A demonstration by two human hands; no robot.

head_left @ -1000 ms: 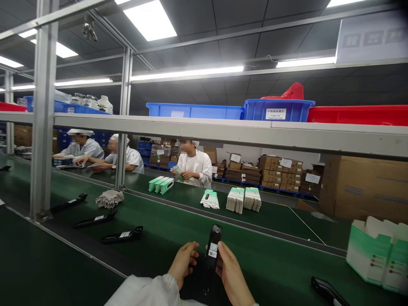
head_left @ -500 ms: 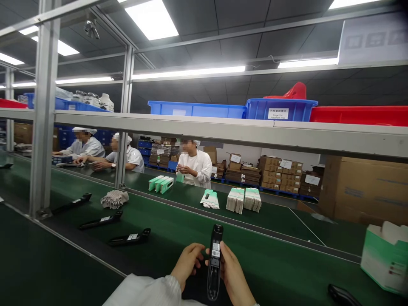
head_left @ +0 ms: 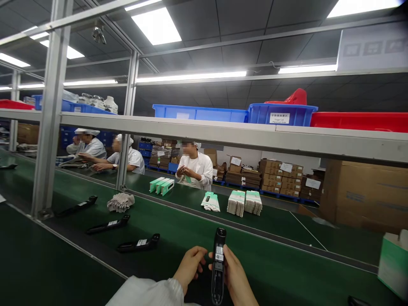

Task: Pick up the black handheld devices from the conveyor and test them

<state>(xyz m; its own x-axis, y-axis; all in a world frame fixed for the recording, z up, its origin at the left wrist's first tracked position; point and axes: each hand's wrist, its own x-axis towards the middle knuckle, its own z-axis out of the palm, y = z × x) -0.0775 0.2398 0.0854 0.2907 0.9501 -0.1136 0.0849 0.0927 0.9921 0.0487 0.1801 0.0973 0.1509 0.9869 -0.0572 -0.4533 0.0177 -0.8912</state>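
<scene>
My right hand grips a long black handheld device upright in front of me. White labels sit on the device's upper half, and an open hollow compartment shows in its lower half. The thumb rests on the right edge, and fingertips show at the left edge. Just left of the device is my left hand, fingers bent and apart, with nothing visible in it. Similar black devices lie on the green belt to the left, near a bundle of pale cloth finger cots.
Opposite, a person handles a green piece near flat carton stacks and folded green-white cartons. A green-white box stands at the right. An overhead shelf with blue bins and a metal post frame the belt.
The loose black devices, the pale bundle and the green-white box have shifted right along the belt. My hands keep nearly the same pose around the held device.
</scene>
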